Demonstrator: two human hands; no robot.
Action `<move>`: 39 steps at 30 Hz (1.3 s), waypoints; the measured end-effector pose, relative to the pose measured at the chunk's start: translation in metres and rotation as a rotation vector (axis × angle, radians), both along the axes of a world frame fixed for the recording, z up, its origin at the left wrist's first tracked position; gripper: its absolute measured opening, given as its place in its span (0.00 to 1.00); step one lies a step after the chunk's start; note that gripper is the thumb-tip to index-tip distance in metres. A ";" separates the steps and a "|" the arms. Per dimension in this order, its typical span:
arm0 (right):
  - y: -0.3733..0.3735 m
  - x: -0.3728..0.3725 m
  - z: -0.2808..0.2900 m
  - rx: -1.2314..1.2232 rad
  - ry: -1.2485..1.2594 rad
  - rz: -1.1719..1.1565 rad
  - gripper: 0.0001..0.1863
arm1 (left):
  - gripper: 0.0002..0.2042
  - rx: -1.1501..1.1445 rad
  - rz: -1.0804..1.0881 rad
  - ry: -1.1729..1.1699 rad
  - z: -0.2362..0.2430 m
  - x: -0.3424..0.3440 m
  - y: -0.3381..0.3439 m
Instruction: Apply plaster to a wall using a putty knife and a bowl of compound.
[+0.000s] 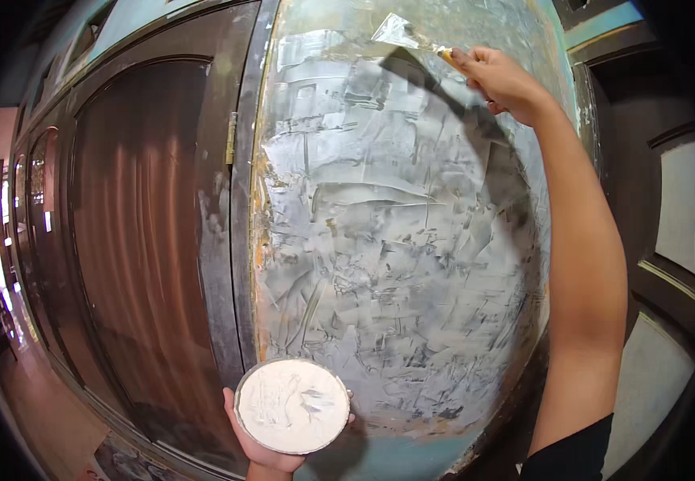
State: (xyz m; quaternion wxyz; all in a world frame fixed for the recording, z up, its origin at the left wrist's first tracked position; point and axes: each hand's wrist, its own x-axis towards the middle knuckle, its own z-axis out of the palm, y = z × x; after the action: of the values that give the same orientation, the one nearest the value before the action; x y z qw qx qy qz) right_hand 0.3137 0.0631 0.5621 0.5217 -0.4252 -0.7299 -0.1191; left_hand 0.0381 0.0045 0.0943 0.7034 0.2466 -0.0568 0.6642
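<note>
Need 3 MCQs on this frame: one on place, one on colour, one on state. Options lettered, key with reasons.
1. Where is the putty knife?
A. high on the wall patch
B. on the floor
C. in the dish

2. What colour is the putty in the round dish?
A. red
B. white
C. black

3. What is the state of the left hand?
A. empty and open
B. gripping the door hinge
C. holding the dish from below

Key:
1 A: the right hand presses the blade to the top of the grey wall patch.
2 B: the dish is filled with white paste.
3 C: fingers show around the dish's lower rim.
</note>
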 end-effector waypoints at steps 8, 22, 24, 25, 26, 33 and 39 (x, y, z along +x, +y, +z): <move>0.015 -0.053 0.029 0.034 -0.098 -0.050 0.24 | 0.48 -0.102 0.051 -0.135 -0.005 -0.032 0.003; 0.022 -0.082 0.070 -0.090 0.050 -0.366 0.25 | 0.46 -0.149 0.050 -0.248 -0.009 -0.051 0.025; 0.022 -0.086 0.069 -0.081 0.010 -0.419 0.26 | 0.46 -0.155 0.058 -0.258 -0.011 -0.052 0.026; 0.020 -0.087 0.069 -0.112 0.024 -0.382 0.27 | 0.46 -0.158 0.061 -0.263 -0.012 -0.053 0.027; 0.017 -0.086 0.069 -0.145 0.040 -0.351 0.27 | 0.46 -0.163 0.059 -0.265 -0.013 -0.053 0.028; 0.018 -0.081 0.071 -0.140 0.072 -0.412 0.28 | 0.47 -0.135 0.082 -0.195 -0.018 -0.051 0.027; 0.016 -0.074 0.074 -0.146 0.029 -0.469 0.30 | 0.47 -0.086 0.070 -0.154 -0.013 -0.050 0.027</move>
State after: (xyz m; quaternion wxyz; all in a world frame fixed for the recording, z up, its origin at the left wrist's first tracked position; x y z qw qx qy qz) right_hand 0.2398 0.0789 0.6364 0.4581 -0.6210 -0.6106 -0.1779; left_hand -0.0121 0.0311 0.0817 0.6831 0.1665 -0.0736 0.7072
